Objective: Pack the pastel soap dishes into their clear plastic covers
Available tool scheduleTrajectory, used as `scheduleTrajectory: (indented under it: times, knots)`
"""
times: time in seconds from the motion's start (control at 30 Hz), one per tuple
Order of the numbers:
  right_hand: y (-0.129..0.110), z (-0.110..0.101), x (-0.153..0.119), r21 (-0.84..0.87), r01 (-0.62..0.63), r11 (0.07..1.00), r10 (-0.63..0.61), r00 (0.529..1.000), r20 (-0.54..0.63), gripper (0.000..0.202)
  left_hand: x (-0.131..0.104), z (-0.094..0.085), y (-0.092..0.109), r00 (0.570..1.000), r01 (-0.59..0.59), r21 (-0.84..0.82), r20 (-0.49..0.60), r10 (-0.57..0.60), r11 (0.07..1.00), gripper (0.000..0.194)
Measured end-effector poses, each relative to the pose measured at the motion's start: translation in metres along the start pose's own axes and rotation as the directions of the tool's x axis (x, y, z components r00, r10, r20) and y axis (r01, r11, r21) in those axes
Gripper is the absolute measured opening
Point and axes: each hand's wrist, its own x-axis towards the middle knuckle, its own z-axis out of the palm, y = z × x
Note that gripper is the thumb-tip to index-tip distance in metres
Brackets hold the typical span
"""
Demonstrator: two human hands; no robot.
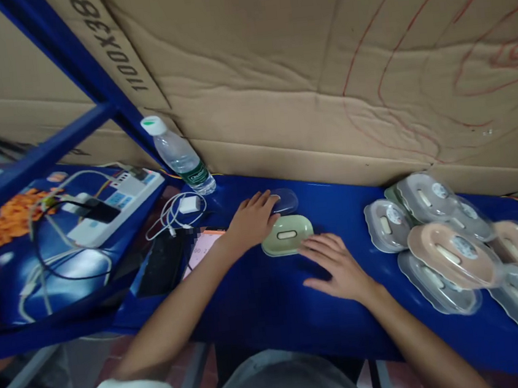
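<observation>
A green oval dish (283, 245) with a pale oblong piece (286, 235) in its middle lies on the blue table. My left hand (256, 219) reaches to a clear plastic cover (286, 200) just behind the dish, its fingers stretched over the cover's left end. Whether those fingers touch the cover or hover, I cannot tell. On the other side, my right hand (335, 265) is open, fingers spread, with the fingertips at the dish's right edge. Nothing shows in its palm.
Several packed dishes in clear covers, grey and pink (455, 253), are piled at the right. A water bottle (183, 155), a white charger (189, 204) with cable and a lit phone (204, 246) lie left. A power strip (121, 205) sits beyond the blue frame; cardboard (249, 96) walls the back.
</observation>
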Motion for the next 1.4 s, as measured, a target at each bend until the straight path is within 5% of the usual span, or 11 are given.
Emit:
scheduleTrajectory:
  times: [0.3,0.43,0.57,0.73,0.87,1.0,1.1,1.27,1.33,1.4]
  knots:
    - [-0.010,0.006,0.008,-0.158,-0.020,0.987,0.037,0.994,0.106,0.053,0.033,-0.019,-0.047,0.999,0.037,0.032,-0.024,-0.037,0.999,0.047]
    - [0.000,0.000,0.043,-0.208,-0.025,0.978,0.051,0.991,0.120,0.059,0.012,-0.014,-0.031,0.989,0.023,0.020,-0.147,-0.020,1.000,0.054]
    - [0.013,-0.007,0.088,-0.210,-0.051,0.976,0.100,0.968,0.230,0.044,-0.032,-0.008,-0.010,0.987,-0.069,-0.027,-0.148,0.064,0.997,0.048]
    - [0.013,-0.005,0.115,-0.250,-0.031,0.968,0.101,0.957,0.271,0.035,-0.071,-0.004,-0.012,0.977,-0.133,-0.100,-0.180,0.114,0.986,0.056]
    - [0.015,-0.012,0.112,-0.226,-0.054,0.973,0.109,0.965,0.239,0.033,-0.070,-0.003,-0.011,0.976,-0.134,-0.045,-0.179,0.124,0.990,0.058]
    - [0.038,-0.043,0.103,-0.207,-0.117,0.971,0.151,0.976,0.158,0.037,-0.060,0.002,0.011,0.951,-0.136,0.021,-0.277,0.136,0.991,0.057]
    - [0.060,-0.061,0.093,-0.307,-0.222,0.925,0.266,0.958,0.109,0.043,-0.055,0.006,0.025,0.954,-0.235,0.052,-0.180,0.241,0.971,0.048]
    - [0.084,-0.070,0.068,-0.456,-0.367,0.811,0.473,0.869,0.142,0.040,-0.037,0.010,0.023,0.958,-0.282,0.109,-0.027,0.286,0.953,0.023]
    - [0.091,-0.078,0.055,-0.536,-0.514,0.670,0.647,0.758,0.080,0.053,-0.028,0.010,0.021,0.967,-0.242,0.130,-0.045,0.250,0.961,0.028]
    - [0.096,-0.087,0.042,-0.566,-0.658,0.497,0.806,0.592,0.019,0.065,-0.024,0.010,0.024,0.969,-0.229,0.138,-0.062,0.239,0.964,0.030]
